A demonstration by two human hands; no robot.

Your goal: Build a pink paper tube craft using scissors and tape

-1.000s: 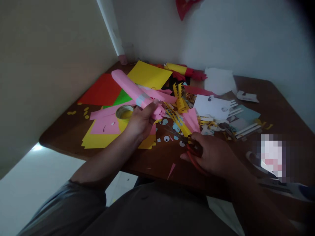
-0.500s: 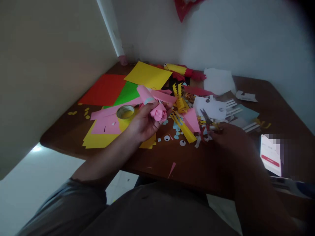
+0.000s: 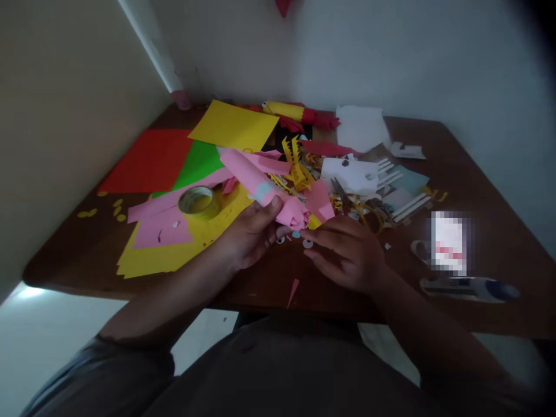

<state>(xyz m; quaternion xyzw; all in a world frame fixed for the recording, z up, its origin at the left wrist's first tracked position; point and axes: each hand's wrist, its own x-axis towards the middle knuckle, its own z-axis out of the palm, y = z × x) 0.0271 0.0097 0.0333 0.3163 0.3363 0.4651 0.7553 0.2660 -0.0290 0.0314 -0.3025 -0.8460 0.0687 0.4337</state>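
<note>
Left grip (image 3: 249, 234) seemingly clasps pink roll (image 3: 260, 185).

Dim and underexposed, lit faintly from the lower left, with dark vignetted right corners and soft edge distortion.

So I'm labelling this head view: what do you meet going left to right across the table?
Red sheet → tape roll → pink paper roll in the left hand → right hand → white pen-like tool.

Head-worn view, down over table (image 3: 478, 174)
</note>
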